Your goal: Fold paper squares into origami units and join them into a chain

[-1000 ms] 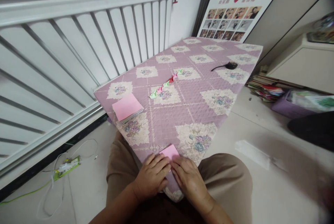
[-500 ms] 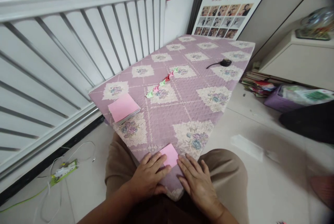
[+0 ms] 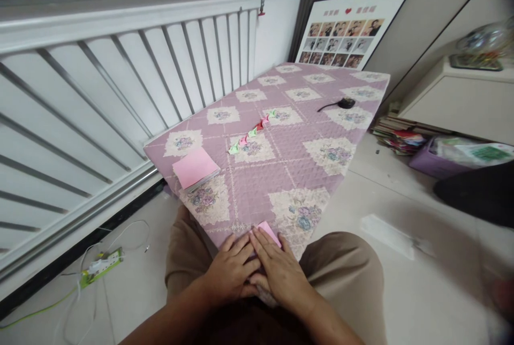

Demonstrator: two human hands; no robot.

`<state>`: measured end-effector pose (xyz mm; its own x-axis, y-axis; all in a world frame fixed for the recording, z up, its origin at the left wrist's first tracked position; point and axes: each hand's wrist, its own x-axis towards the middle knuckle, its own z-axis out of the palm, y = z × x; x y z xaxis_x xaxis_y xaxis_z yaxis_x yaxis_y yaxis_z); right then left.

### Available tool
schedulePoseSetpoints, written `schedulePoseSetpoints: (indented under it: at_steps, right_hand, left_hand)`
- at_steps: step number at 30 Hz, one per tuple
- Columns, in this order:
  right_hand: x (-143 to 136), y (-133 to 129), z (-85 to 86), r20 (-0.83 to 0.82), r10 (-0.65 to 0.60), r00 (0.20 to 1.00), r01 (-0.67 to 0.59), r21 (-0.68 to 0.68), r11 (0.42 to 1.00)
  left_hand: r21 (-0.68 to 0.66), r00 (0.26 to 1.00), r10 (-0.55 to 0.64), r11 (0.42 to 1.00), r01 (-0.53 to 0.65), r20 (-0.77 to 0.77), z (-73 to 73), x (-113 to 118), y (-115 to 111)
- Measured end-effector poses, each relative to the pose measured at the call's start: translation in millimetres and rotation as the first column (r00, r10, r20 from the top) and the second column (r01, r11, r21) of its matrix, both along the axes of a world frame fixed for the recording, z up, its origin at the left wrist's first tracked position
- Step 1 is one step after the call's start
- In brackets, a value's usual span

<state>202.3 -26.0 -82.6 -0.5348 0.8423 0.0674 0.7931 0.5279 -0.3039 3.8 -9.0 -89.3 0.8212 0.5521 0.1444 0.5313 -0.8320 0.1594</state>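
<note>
A small pink sheet of paper [image 3: 270,231] lies at the near corner of the cloth-covered table [image 3: 257,200], mostly hidden under my hands. My left hand [image 3: 232,270] rests flat at its left edge, fingers stretched forward. Across the sheet lies my right hand [image 3: 277,264], its fingers extended and their tips close to the left fingers. Farther left sits a stack of square paper [image 3: 196,167] with a pink sheet on top. Beyond it, several small folded paper pieces [image 3: 252,132] in green, pink and red form a slanting row.
A black round object with a strap or cord [image 3: 346,103] lies toward the table's far right. A white radiator [image 3: 120,88] runs along the left side. On the floor are a power strip [image 3: 102,266] with cables and a purple bin [image 3: 436,158]. A photo board [image 3: 341,29] leans at the back.
My right hand has slid left over the pink sheet, covering most of it. My left hand stays at about the same place. The camera view has tilted slightly upward.
</note>
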Motion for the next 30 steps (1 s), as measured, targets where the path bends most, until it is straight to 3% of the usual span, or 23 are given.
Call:
schedulePoseSetpoints:
  at_steps: [6,11,15,18,24,30]
  right_hand:
    - [31.3,10.2,-12.4,0.088,-0.070,0.994,0.064,0.065,0.996]
    - [46.7,13.4,-13.9,0.091,-0.202,0.975,0.186,0.161,0.969]
    - [37.4,7.7,-2.0,-0.047,-0.289,0.956,0.291,0.260,0.921]
    - [19.2,1.5,4.0,-0.183,-0.164,0.969,0.208,0.251,0.946]
    - [5.7,3.0,-7.7,-0.286,-0.208,0.935,0.263,0.169,0.950]
    - [10.7,5.1,-11.4,-0.315,-0.248,0.916,0.307,0.153,0.939]
  left_hand:
    - [0.024,0.999,0.049,0.998,-0.049,0.021,-6.1,-2.3,0.8]
    - [-0.013,0.998,0.056,0.998,-0.056,0.014,-9.6,-4.7,0.3]
    - [-0.054,0.998,0.061,0.997,-0.060,0.014,-8.8,-5.3,0.1]
    - [-0.074,0.998,0.063,0.995,-0.062,0.013,-7.8,-4.4,0.5]
    - [-0.073,0.996,0.088,0.994,-0.085,0.029,-9.1,-5.4,-1.0]
    - [-0.158,0.957,0.276,0.952,-0.260,0.085,-3.5,-9.8,-3.4]
